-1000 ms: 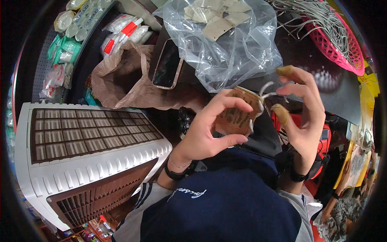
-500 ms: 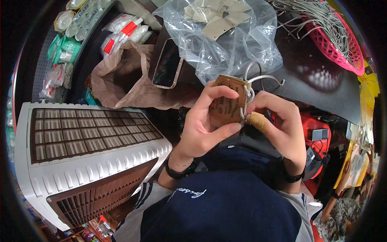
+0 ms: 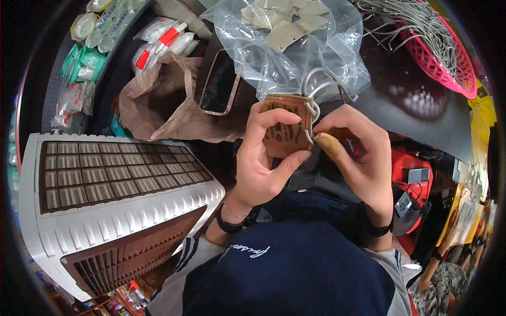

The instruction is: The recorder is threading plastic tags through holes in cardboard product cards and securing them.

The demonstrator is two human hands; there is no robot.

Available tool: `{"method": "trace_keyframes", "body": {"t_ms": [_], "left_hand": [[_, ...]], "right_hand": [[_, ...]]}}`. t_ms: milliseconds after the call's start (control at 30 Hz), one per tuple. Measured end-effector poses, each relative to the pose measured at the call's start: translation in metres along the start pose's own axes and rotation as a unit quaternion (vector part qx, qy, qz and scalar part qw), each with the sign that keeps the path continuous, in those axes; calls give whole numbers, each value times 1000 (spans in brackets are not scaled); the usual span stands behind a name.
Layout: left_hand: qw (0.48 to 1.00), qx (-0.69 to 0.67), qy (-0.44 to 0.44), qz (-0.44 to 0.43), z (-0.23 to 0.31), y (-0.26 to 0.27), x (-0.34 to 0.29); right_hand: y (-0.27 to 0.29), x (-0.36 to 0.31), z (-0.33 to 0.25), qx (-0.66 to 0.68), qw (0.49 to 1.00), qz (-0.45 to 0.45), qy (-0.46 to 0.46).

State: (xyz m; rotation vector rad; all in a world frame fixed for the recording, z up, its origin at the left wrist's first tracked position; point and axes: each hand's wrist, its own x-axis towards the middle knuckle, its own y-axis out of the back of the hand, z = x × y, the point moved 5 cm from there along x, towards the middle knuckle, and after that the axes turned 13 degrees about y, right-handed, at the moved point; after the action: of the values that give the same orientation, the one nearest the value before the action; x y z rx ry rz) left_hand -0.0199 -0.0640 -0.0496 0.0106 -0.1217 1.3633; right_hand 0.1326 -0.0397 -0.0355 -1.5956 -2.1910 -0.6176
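Observation:
A small stack of brown printed tags (image 3: 282,131) is gripped by my left hand (image 3: 261,171), its thumb and curled fingers closed about the edges. Grey cord (image 3: 332,80) runs along the right edge of the stack, loops there, and its free part curves up over a clear plastic bag. My right hand (image 3: 366,158), with a tan bandage round the thumb, pinches at the cord close to the lower right corner of the tags. Beyond my hands, the clear plastic bag (image 3: 342,58) holds loose beige tags (image 3: 292,32).
A phone (image 3: 219,84) lies left of the bag, beside a brown sack (image 3: 150,100). A pink basket (image 3: 466,79) full of grey cords (image 3: 429,37) stands far right on the black table (image 3: 437,126). A white air cooler (image 3: 126,221) is at left. Other people's arms show at right.
Both my hands have shifted slightly left with the tags. The stack has turned, and the cord's loose loop has swung left and upward.

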Motion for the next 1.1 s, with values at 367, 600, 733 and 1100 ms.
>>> {"method": "trace_keyframes", "body": {"t_ms": [367, 600, 733, 1100], "left_hand": [[996, 50, -55, 57, 5, 2, 0], [989, 100, -78, 78, 6, 1, -4], [993, 92, -56, 53, 2, 0, -2], [996, 90, -24, -1, -1, -13, -2]], "right_hand": [[-6, 1, -17, -100, 991, 1, 93], [-5, 0, -1, 17, 1000, -22, 6], [-5, -4, 12, 178, 976, 84, -90], [3, -10, 15, 236, 958, 151, -54]]}}
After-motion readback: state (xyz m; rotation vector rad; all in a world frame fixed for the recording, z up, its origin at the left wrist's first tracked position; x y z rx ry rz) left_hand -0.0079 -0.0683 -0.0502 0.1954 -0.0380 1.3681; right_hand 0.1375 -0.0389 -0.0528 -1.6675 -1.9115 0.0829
